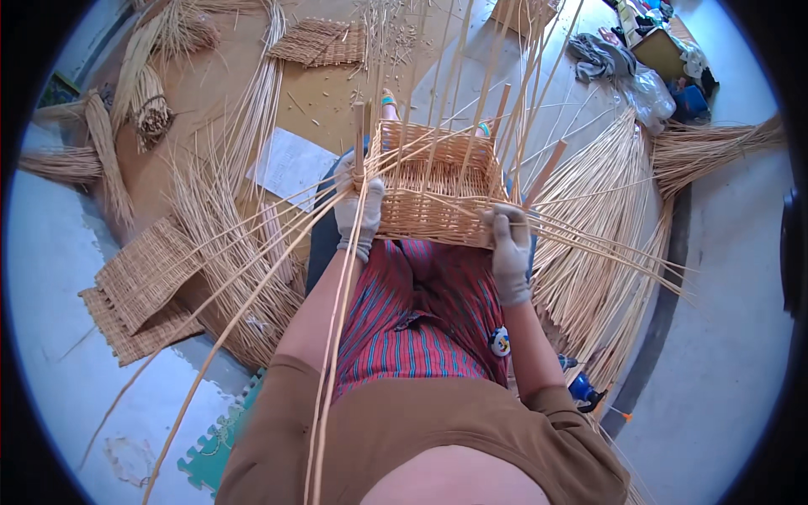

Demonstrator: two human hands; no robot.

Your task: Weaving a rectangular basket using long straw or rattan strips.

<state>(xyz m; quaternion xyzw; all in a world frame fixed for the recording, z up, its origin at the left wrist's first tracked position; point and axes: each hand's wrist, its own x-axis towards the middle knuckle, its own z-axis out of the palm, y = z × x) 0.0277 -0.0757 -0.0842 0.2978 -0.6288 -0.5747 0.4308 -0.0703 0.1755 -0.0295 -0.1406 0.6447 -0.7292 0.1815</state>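
A rectangular wicker basket [433,223], partly woven, rests on my lap with its hollow inside facing up. Long pale strands rise from its walls and fan out to both sides. My left hand [358,215], in a light grey glove, is closed around strands at the near left corner, beside an upright wooden corner stick [359,139]. At the near right corner, my gloved right hand [510,248] has its fingers closed on a bunch of strands [589,235] that trails off to the right. Another wooden stick [545,174] leans outward just above that hand.
Bundles of loose strands [593,227] lie spread on the floor at the right, with more bundles [240,278] at the left. Flat woven panels [151,273] lie at the left, another panel [320,44] farther off. A paper sheet [290,168] and a green foam mat [210,454] are nearby.
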